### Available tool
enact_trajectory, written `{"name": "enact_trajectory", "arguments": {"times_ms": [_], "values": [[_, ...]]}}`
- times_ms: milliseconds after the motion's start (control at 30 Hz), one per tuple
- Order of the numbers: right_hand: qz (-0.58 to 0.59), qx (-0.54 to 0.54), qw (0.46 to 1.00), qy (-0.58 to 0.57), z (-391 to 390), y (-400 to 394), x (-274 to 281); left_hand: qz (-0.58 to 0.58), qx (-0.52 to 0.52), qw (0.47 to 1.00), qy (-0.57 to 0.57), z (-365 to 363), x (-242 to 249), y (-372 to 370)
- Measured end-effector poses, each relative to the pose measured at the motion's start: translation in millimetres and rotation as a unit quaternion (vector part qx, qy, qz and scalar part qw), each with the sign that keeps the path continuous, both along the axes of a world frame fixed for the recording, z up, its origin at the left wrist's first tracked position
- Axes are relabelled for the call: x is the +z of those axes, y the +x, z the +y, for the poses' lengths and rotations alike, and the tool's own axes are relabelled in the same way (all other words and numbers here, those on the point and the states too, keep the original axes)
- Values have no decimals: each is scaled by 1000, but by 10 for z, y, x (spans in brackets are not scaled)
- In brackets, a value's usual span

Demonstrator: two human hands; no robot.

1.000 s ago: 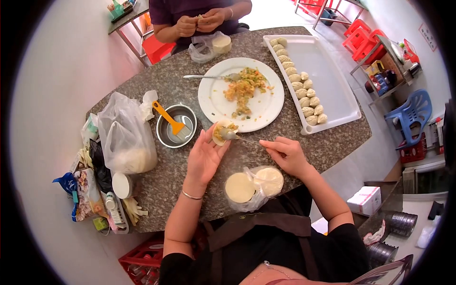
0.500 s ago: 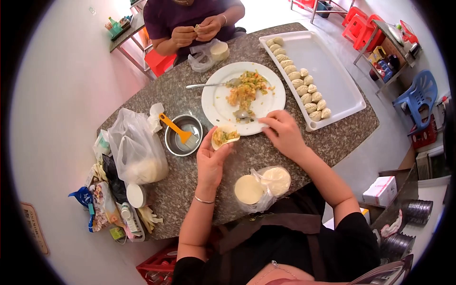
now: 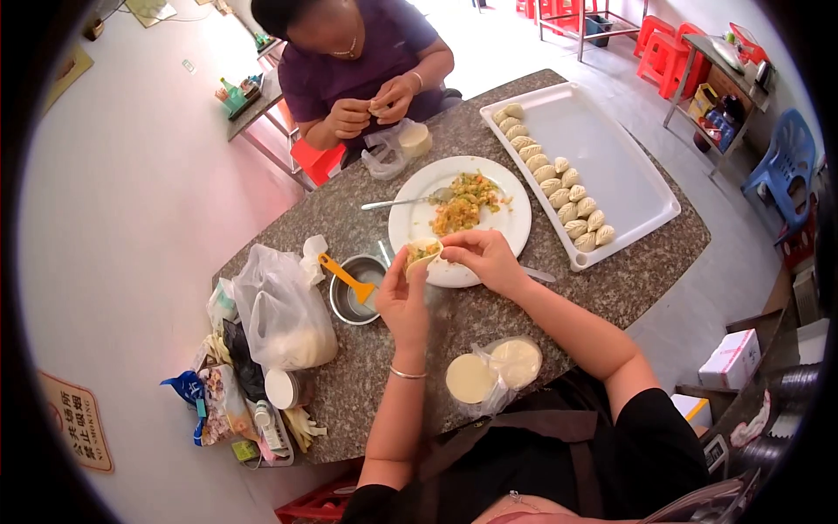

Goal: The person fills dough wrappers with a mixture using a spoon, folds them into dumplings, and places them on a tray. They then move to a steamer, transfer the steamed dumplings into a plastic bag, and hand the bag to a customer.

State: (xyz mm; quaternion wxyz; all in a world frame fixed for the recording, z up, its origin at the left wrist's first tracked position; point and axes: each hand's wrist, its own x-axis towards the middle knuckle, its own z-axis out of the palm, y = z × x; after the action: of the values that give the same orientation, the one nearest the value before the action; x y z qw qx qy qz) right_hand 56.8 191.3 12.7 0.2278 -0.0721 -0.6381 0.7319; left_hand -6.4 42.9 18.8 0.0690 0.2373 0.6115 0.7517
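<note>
Along the speckled counter point(image 3: 602, 284), kept two wrapper stacks point(image 3: 471, 378) nearest, short of the left hand point(image 3: 403, 301) and right hand point(image 3: 487, 259). Cradled the filled wrapper point(image 3: 422, 252) in the left, pinched its edge with the right, holding it between them. Had just let go of the spoon point(image 3: 539, 275), visible beside the right wrist point(image 3: 522, 286); apparently finished adding filling point(image 3: 471, 205) and turned to folding. Just past the hands, had the plate point(image 3: 410, 223); farther right, the tray point(image 3: 620, 175) of pleated dumplings point(image 3: 559, 192); opposite, faced a co-worker point(image 3: 367, 79).

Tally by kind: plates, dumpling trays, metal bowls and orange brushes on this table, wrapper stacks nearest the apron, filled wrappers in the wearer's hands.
Plate: 1
Dumpling tray: 1
Metal bowl: 1
Orange brush: 1
Wrapper stacks: 2
Filled wrapper: 1
Total: 7
</note>
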Motion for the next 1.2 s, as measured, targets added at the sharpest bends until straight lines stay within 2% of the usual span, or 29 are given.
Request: {"name": "enact_trajectory", "arguments": {"times_ms": [67,133,200,433,500,600,667,767,867,1200], "values": [[0,-7,1000,4,8,48,-23,54,34,997,-51,15,-79,38],[-2,-10,1000,4,14,94,-11,57,34,996,-53,32,-147,54],[0,-33,994,102,2,106,24,115,25,990,-80,4,-175,47],[-50,-42,997,45,23,102,-23,68,-10,996,-48,-3,-180,134],[-45,-26,998,28,2,100,-45,28,14,997,-72,-16,-142,173],[-72,-23,996,37,20,134,30,39,11,998,-43,-24,-204,157],[-46,-7,999,5,47,136,35,41,-1,999,-23,11,-206,150],[-33,-39,995,90,3,176,75,-14,0,1000,-20,-18,-185,182],[-17,-38,995,88,-20,151,18,8,14,999,-29,-35,-236,147],[69,-39,976,203,-41,190,65,11,27,999,-22,-43,-175,127]]}}
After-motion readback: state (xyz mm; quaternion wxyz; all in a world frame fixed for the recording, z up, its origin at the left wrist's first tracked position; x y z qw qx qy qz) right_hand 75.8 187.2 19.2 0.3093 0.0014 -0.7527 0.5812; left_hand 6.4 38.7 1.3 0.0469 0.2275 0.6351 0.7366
